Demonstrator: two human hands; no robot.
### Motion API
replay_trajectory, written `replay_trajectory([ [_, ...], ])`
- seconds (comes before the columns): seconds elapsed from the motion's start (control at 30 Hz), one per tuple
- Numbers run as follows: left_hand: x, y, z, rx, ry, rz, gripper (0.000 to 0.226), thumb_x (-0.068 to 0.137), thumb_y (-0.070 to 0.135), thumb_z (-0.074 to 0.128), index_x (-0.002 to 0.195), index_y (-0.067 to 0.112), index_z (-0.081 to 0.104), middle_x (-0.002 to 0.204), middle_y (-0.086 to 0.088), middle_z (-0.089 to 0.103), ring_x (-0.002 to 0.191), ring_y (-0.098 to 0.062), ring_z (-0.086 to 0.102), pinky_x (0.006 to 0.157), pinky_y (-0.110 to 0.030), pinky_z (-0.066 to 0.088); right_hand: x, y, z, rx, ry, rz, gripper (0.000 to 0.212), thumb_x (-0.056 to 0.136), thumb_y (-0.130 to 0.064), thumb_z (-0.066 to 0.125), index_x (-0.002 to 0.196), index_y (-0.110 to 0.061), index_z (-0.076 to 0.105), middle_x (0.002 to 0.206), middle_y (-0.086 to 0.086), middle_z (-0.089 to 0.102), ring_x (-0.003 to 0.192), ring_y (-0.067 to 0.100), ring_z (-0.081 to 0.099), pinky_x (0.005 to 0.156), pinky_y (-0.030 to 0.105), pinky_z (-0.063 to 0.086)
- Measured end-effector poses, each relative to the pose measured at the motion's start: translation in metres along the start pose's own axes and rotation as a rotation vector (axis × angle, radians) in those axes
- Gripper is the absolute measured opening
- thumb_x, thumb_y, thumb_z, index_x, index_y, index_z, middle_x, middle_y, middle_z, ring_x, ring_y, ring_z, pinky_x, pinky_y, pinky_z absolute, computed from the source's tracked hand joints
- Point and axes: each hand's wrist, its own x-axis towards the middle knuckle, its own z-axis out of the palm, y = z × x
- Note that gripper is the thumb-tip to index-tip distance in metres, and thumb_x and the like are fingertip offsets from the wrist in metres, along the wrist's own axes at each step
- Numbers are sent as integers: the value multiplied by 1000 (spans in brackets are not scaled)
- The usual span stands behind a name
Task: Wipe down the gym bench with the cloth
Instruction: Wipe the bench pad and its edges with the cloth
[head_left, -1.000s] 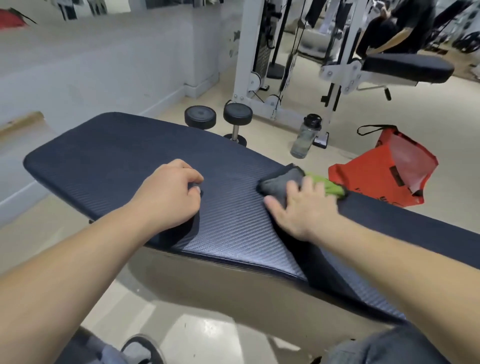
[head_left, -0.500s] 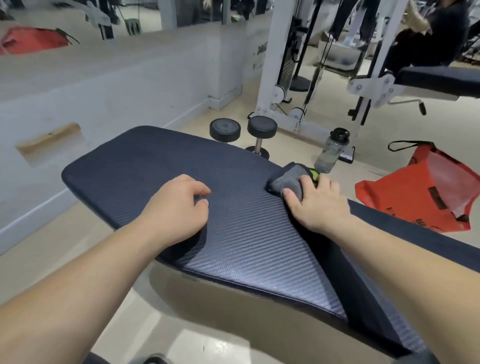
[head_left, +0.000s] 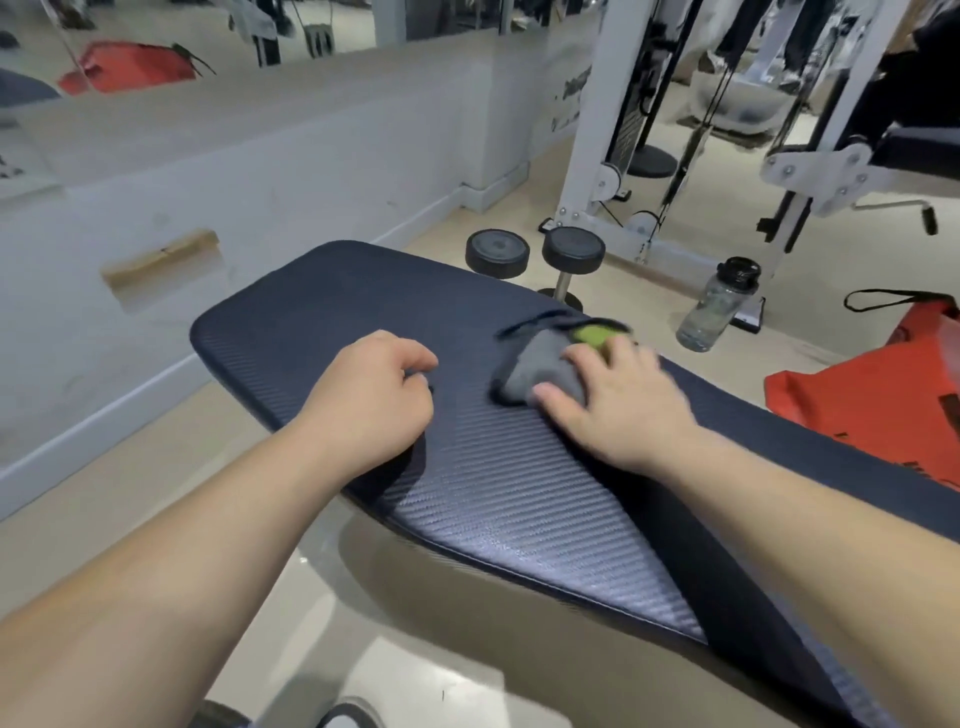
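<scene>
The dark padded bench (head_left: 519, 493) fills the middle of the view, its near end and its rounded far-left end bare. On the floor beyond the bench's far edge, toward its right, lies a red bag (head_left: 872, 400).

The left hand (head_left: 374, 400) rests on the middle of the bench, fingers curled into a loose fist with nothing seen in it; it looks like a brace. The right hand (head_left: 618, 410) lies flat with its fingers spread, pressing down on the cloth (head_left: 535, 369). That grey cloth with a green patch sits bunched on the bench near its far edge.

The wiping stroke seems to be under way. The next move probably calls for sliding the pressed cloth toward the unwiped left end, with the fist lifted out of its path.
</scene>
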Motion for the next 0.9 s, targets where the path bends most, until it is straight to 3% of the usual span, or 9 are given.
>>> replay_trajectory([
  [0.1,-1,-9,-3,11,4,-4,29,94,17,57,116,25,74,121,6,66,114,-19,61,101,-33,48,13,27,-3,-13,6,238,69,92,-75,28,138,-27,46,134,19,46,126,42,42,107,52,38],
  [0.17,-1,-15,-4,16,-6,-3,28,93,20,60,117,26,73,120,8,66,113,-16,62,101,-34,49,5,17,0,-149,44,202,62,95,-68,28,127,-22,54,127,21,52,117,43,49,101,51,39],
  [0.33,5,-22,-8,19,-20,-23,29,93,19,61,118,27,73,121,8,67,113,-16,62,99,-31,48,-63,-59,5,-105,140,-251,48,96,-62,37,98,-18,58,99,15,54,88,36,52,77,48,43],
  [0.5,16,-35,-12,-13,7,-79,30,92,17,58,116,27,73,122,8,68,114,-17,63,100,-33,49,-50,-72,6,-85,143,-582,53,97,-62,39,119,-20,62,99,10,55,87,34,52,79,45,45],
  [0.57,18,-43,-15,-13,12,-108,30,92,18,58,115,28,73,121,9,68,114,-18,63,101,-36,50,2,-60,6,-161,143,-421,64,94,-67,31,126,-21,60,108,14,58,98,38,58,85,46,47],
  [0.63,19,-52,-19,-5,30,-137,28,92,19,58,112,29,74,119,8,68,113,-19,64,101,-37,51,56,-46,5,-215,67,-105,71,93,-70,22,134,-22,53,125,19,55,118,41,54,98,48,43],
  [0.73,20,-63,-27,-15,97,-169,24,91,18,59,106,29,75,115,7,70,112,-21,65,100,-38,52,99,-43,11,-145,44,206,65,97,-65,25,137,-19,49,135,22,48,128,43,45,104,50,35],
  [0.83,20,-73,-33,-1,131,-167,26,90,15,59,105,27,76,113,6,71,110,-21,65,98,-38,53,96,-70,18,-108,75,234,56,98,-59,28,129,-19,52,131,21,48,124,42,44,101,51,34],
  [0.9,21,-84,-39,16,140,-176,28,89,14,58,105,29,76,114,6,70,111,-22,65,98,-40,53,71,-97,20,-109,115,93,51,97,-59,33,120,-18,55,123,21,51,116,41,48,96,51,37],
])
